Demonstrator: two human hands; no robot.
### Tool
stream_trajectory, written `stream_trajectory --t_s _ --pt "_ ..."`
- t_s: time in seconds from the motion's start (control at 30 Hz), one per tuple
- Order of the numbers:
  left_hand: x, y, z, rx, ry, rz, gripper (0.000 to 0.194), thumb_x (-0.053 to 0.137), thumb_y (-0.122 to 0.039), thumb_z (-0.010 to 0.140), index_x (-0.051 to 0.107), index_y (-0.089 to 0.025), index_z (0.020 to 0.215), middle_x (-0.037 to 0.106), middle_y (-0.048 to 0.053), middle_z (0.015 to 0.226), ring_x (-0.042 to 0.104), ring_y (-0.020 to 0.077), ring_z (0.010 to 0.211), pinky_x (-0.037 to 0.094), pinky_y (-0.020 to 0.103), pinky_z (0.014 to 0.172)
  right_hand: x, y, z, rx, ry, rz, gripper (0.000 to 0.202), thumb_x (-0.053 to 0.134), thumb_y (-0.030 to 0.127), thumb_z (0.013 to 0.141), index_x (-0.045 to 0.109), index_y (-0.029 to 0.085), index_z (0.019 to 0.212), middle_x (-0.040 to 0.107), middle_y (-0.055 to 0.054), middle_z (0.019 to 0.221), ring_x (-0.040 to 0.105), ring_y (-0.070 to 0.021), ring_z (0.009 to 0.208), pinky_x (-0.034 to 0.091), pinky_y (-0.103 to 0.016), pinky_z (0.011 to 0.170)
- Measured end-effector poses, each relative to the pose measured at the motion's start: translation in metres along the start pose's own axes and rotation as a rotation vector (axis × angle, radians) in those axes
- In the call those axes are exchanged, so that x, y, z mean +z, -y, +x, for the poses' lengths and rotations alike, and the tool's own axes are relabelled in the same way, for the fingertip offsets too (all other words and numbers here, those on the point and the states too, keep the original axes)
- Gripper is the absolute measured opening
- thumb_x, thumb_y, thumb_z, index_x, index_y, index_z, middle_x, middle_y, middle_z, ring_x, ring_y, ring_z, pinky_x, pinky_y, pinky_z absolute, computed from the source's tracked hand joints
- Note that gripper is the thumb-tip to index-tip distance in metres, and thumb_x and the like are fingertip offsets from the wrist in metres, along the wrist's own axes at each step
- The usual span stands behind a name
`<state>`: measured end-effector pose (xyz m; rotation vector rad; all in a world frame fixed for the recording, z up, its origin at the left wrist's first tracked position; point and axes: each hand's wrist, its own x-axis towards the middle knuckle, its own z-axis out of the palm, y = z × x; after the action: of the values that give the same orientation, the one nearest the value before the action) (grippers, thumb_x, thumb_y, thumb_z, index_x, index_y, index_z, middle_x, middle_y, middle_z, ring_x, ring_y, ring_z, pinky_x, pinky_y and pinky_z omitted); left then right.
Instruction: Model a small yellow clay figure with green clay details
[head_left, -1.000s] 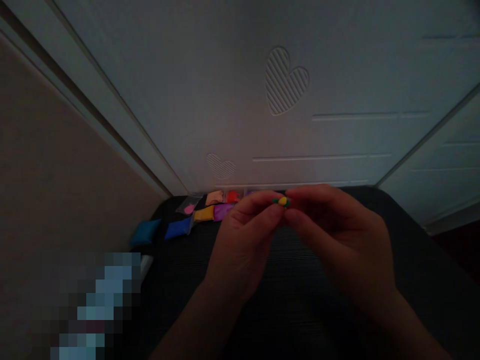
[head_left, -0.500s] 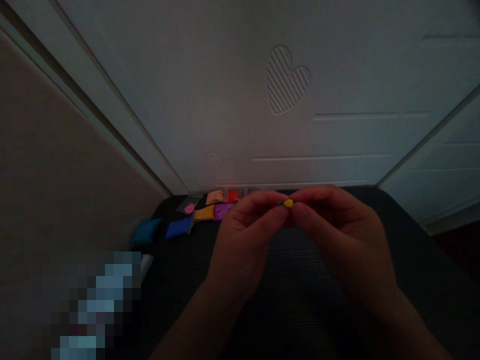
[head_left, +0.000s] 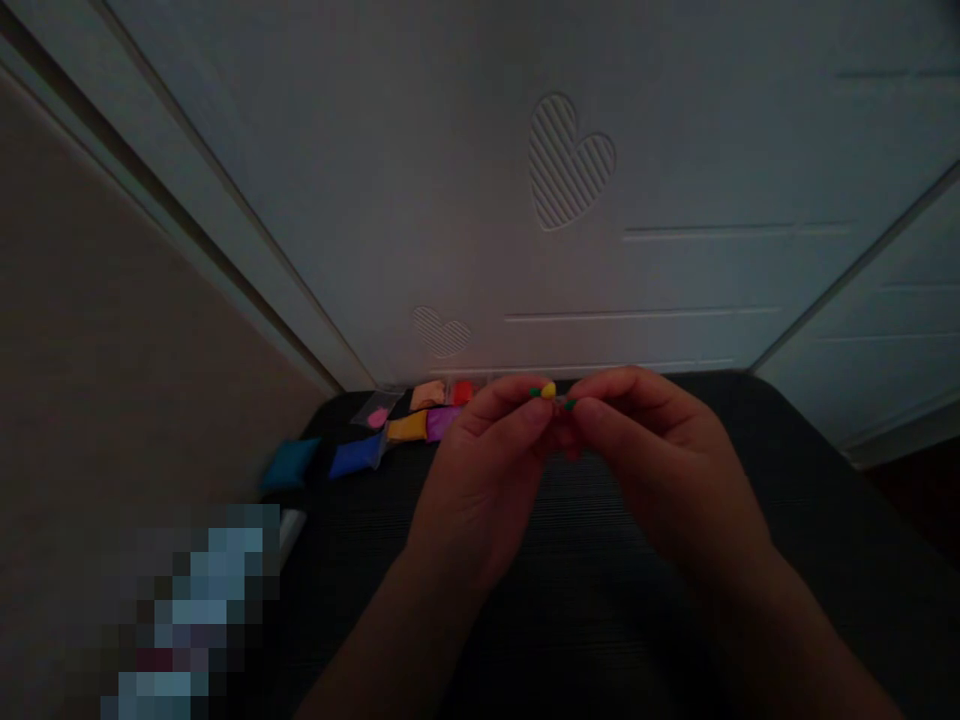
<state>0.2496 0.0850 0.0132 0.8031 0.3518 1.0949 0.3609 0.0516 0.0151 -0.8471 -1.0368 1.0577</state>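
Drew the right fingers [head_left: 594, 416] slightly apart from the left fingers [head_left: 531, 417] within half a second; pinched a green bit [head_left: 570, 404] in the right, held the yellow piece [head_left: 549, 390] in the left, above the dark worktop [head_left: 585, 560], apparently freeing each for separate handling.

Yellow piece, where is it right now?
In the head view, the yellow piece is just right of centre, at the tip of the left hand, with a small green bit to its left.
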Motion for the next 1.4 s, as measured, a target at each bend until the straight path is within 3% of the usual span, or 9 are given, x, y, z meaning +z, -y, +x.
stream_trajectory --t_s 0.17,0.27,0.4,0.57,0.87,1.4 --pt "-0.013 0.004 0.006 0.059 -0.061 0.13 0.009 0.06 -0.018 0.068 0.061 -0.02 0.077 0.059 -0.002 0.074 0.055 0.0115 0.073 0.043 0.025 0.066 -0.007 0.001 0.003 -0.005 0.009 0.014 0.003 0.06 0.022 0.074 0.06 0.022 0.077 0.06 0.002 0.071 0.056 -0.0105 0.063 0.048 -0.026 0.062" --pt "-0.038 0.019 0.007 0.094 -0.076 0.542 0.013 0.06 -0.021 0.07 0.061 -0.021 0.083 0.06 -0.001 0.082 0.054 0.0118 0.078 0.042 0.026 0.072 -0.013 0.006 0.003 -0.052 -0.045 -0.016 0.002 0.058 0.023 0.075 0.058 0.023 0.076 0.058 0.003 0.069 0.055 -0.0109 0.063 0.047 -0.026 0.061" --pt "-0.082 0.047 -0.004 -0.066 0.003 1.189 0.017 0.054 -0.029 0.074 0.063 -0.02 0.085 0.062 0.003 0.087 0.055 0.0174 0.078 0.042 0.033 0.074 -0.021 0.014 0.003 -0.111 -0.098 -0.037 0.001 0.057 0.026 0.075 0.055 0.026 0.075 0.056 0.004 0.068 0.056 -0.0116 0.064 0.046 -0.026 0.061" --pt "-0.115 0.069 -0.017 -0.03 -0.005 1.485 0.015 0.05 -0.025 0.076 0.062 -0.021 0.083 0.061 0.004 0.088 0.053 0.0201 0.088 0.041 0.036 0.08 -0.022 0.016 0.003 -0.121 -0.121 -0.008 0.004 0.059 0.026 0.073 0.056 0.025 0.074 0.057 0.003 0.072 0.055 -0.0114 0.064 0.046 -0.026 0.061" --pt "-0.128 0.076 -0.015 0.068 0.13 1.684 0.019 0.049 -0.022 0.078 0.064 -0.02 0.088 0.06 0.005 0.092 0.05 0.0199 0.093 0.039 0.036 0.086 -0.027 0.013 0.007 -0.108 -0.102 0.088 0.002 0.061 0.022 0.072 0.059 0.022 0.073 0.057 0.003 0.071 0.053 -0.0092 0.063 0.044 -0.024 0.06" --pt "-0.142 0.077 -0.015 0.106 0.139 1.632 0.015 0.051 -0.023 0.077 0.062 -0.021 0.086 0.058 0.005 0.091 0.051 0.0183 0.092 0.041 0.034 0.084 -0.027 0.002 0.011 -0.084 -0.075 0.116 0.003 0.06 0.018 0.073 0.061 0.021 0.074 0.059 0.004 0.071 0.056 -0.0071 0.064 0.045 -0.02 0.061"
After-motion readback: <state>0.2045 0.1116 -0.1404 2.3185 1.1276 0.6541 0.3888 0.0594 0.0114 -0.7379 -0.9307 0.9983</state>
